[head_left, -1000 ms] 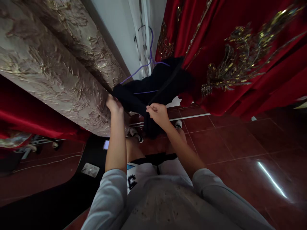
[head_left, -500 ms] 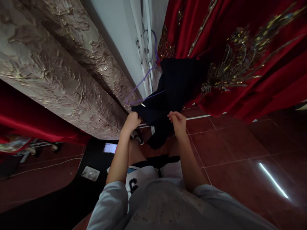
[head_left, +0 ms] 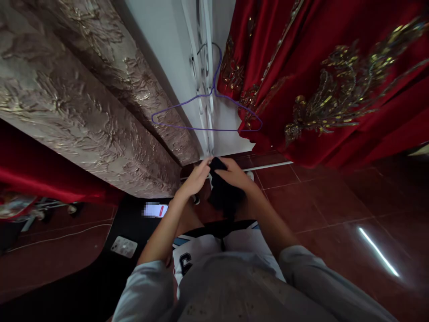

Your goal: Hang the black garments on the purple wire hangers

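Note:
A dark, nearly black garment (head_left: 225, 194) hangs bunched in front of my knees; its exact kind is hidden by the folds. My right hand (head_left: 234, 173) is closed around its upper part, thumb lying over the cloth. At the garment's upper left edge, my left hand (head_left: 199, 175) pinches the fabric with its fingertips. Beyond both hands, a purple clothes hanger (head_left: 182, 103) hangs bare by its hook from a white metal rack (head_left: 202, 80).
Beige embossed drapery (head_left: 110, 112) fills the left, and red fabric with gold sequins (head_left: 321, 80) fills the right. A lit phone (head_left: 155, 210) and a second phone (head_left: 124, 247) lie on a black bench (head_left: 77, 277). Red tiles (head_left: 318, 201) cover the floor.
The garment has come off the purple hanger, which now hangs level and bare. Both hands have come together, with the cloth gathered lower between them.

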`<state>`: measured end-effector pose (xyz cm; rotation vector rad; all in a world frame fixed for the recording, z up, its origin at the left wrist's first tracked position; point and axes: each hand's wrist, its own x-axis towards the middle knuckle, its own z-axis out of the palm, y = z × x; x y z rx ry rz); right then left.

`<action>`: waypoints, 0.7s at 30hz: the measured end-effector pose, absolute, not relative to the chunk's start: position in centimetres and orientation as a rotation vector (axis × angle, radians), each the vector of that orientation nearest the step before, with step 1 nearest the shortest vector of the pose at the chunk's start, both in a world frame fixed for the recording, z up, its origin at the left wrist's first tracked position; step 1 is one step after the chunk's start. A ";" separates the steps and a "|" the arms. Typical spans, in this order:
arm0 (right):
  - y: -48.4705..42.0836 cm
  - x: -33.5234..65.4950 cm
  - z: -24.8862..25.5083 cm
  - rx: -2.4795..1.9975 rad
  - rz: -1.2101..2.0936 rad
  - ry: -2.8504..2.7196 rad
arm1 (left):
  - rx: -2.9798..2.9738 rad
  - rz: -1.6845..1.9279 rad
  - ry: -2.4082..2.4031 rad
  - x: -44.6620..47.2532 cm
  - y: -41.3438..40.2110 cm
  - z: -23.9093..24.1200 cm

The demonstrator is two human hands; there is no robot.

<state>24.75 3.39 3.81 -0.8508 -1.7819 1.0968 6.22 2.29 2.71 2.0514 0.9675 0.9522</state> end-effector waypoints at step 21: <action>7.2 29.4 6.8 -1.057 0.835 -1.556 | 2.012 0.579 0.858 6.1 2.6 -0.3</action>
